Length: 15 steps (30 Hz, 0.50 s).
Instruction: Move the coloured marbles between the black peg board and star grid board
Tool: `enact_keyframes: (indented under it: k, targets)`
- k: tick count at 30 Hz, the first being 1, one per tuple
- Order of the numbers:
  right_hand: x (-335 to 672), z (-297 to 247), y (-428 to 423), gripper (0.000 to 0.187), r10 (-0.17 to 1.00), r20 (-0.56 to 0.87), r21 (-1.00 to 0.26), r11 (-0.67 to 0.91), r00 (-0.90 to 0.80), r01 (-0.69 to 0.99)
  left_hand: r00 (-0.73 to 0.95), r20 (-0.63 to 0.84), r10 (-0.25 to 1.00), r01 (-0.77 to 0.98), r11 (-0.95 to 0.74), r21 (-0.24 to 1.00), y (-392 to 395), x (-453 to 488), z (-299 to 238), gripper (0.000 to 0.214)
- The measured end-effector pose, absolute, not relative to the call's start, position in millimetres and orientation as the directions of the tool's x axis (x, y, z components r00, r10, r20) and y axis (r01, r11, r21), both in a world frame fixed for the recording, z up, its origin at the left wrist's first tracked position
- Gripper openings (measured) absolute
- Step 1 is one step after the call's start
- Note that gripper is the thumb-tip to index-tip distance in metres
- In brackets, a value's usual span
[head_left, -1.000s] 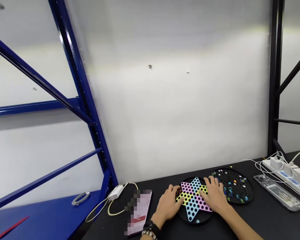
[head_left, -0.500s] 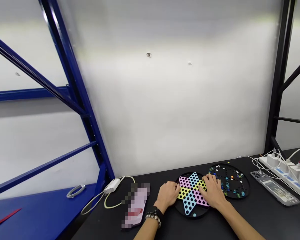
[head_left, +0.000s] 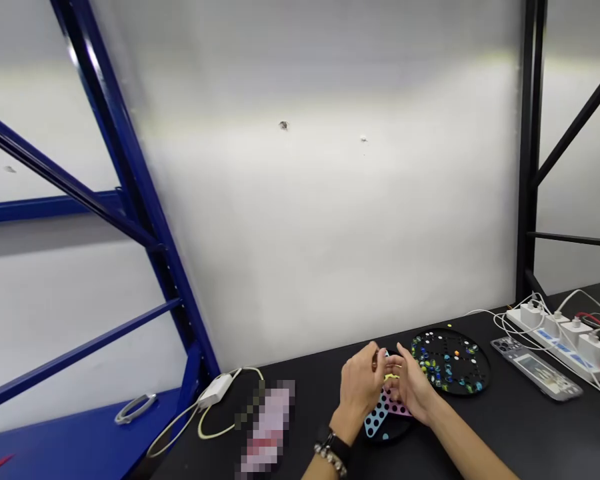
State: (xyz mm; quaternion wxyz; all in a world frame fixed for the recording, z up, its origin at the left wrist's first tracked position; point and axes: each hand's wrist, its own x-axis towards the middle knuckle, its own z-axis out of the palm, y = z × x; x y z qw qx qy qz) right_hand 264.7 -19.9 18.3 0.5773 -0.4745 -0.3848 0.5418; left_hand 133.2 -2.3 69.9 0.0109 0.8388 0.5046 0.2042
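Both hands are raised close together over a round black Chinese checkers board with a star of pink, blue and yellow points full of black holes (head_left: 376,420). My left hand (head_left: 359,383), with a dark band and beads at its wrist, is closed with curled fingers. What it may hold is hidden. Facing it from the right, my right hand (head_left: 416,388) is open, its thumb up and its fingers apart, and nothing shows in it. The two hands cover most of the star. To the right, a second round black tray (head_left: 487,363) holds several glass marbles and small coloured pieces.
A pinkish, partly blurred phone (head_left: 273,420) lies at the left, beside a white adapter with a cable (head_left: 216,390). At the right lie a grey phone-like device (head_left: 540,370) and a white power strip (head_left: 570,347) with plugs. A wall (head_left: 330,253) stands behind the table.
Both hands have lifted off the star board's sides and come together above its middle. My left hand has curled and my right has turned palm inward. The view has shifted slightly.
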Motion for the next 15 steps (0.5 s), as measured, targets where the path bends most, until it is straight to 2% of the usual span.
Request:
enact_keyframes:
  k: [2, 4, 6, 8, 10, 12, 14, 15]
  targets:
    - [257.8, 15.6, -16.9, 0.054, 0.989, -0.103, -0.885, -0.042, 0.106, -0.463, 0.549, 0.382, 0.744, 0.739, -0.645, 0.194, -9.6, 155.7, 76.2, 0.029]
    - [259.0, 9.4, -12.2, 0.047, 0.970, -0.124, -0.831, 0.014, 0.211, -0.555, 0.635, 0.345, 0.691, 0.684, -0.710, 0.164, -13.7, 170.3, 77.6, 0.024]
    - [269.6, 3.3, -6.8, 0.040, 0.942, -0.163, -0.809, 0.042, 0.293, -0.586, 0.679, 0.312, 0.665, 0.651, -0.741, 0.162, -15.2, 174.7, 74.4, 0.025]
    - [289.1, -0.7, -2.9, 0.041, 0.922, -0.163, -0.850, 0.049, 0.350, -0.525, 0.682, 0.319, 0.658, 0.631, -0.750, 0.197, -14.0, 170.1, 68.1, 0.032]
    - [315.2, -2.6, -2.5, 0.044, 0.895, -0.073, -0.955, 0.065, 0.441, -0.290, 0.655, 0.340, 0.675, 0.631, -0.736, 0.246, -9.4, 158.6, 60.0, 0.042]
    - [343.5, -4.4, -6.0, 0.046, 0.842, 0.129, -0.987, 0.060, 0.525, 0.147, 0.628, 0.328, 0.706, 0.655, -0.707, 0.267, -1.1, 142.4, 50.3, 0.046]
    - [368.0, -6.9, -11.0, 0.043, 0.829, 0.305, -0.802, -0.042, 0.470, 0.595, 0.604, 0.277, 0.747, 0.705, -0.663, 0.251, 9.6, 123.7, 39.1, 0.047]
    - [376.9, -8.1, -13.2, 0.039, 0.841, 0.337, -0.676, -0.096, 0.423, 0.730, 0.583, 0.248, 0.773, 0.736, -0.633, 0.242, 15.2, 114.2, 33.5, 0.048]
